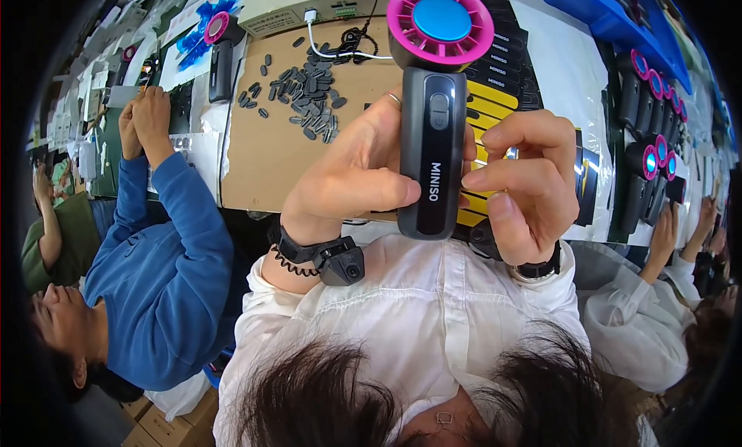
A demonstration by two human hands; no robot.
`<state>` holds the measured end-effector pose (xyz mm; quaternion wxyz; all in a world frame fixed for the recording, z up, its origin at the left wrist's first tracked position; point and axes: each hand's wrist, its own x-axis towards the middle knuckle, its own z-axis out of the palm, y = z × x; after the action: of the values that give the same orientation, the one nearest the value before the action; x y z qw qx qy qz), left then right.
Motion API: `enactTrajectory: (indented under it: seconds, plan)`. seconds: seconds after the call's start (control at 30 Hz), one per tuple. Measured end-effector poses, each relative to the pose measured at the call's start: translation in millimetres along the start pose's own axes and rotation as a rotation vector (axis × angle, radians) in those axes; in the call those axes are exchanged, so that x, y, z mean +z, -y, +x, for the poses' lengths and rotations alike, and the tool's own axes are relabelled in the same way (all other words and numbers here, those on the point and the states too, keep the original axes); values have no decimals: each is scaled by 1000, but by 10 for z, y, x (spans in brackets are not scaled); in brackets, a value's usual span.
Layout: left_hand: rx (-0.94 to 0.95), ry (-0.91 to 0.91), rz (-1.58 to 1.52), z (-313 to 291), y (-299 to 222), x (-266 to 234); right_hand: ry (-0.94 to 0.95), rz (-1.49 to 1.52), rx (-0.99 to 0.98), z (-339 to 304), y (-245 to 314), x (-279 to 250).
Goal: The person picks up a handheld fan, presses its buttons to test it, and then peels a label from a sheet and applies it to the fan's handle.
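Note:
A dark grey handheld fan (421,149) with a pink ring guard and a light blue round centre stands upright before me. My left hand (352,165) grips its handle, thumb across the front lower edge and fingers wrapped behind. An oval button sits on the handle's upper front, above a glossy black panel. To the right of the handle, my right hand (533,180) has its fingers bent and apart, with no held thing visible. One of its fingertips is close to the handle's edge; whether it touches, I cannot tell.
Small dark oval pieces (309,91) lie heaped on a brown board (255,168). A white cable (332,54) runs from a beige box (297,10). Yellow strips (495,99) lie behind my right hand. More fans (653,165) stand at right. A person in blue (158,269) works at left.

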<state>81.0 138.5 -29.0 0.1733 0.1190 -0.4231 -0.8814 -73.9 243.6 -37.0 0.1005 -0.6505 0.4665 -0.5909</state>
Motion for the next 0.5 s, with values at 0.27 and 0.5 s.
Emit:
enactTrajectory:
  seconds: [0.27,0.5]
  plan:
    - [9,-25,24,42,4,32,48,13,-10,-1,-27,-35]
    - [-41,-38,-22,21,-44,93,89,52,9,-74,-82,-19]
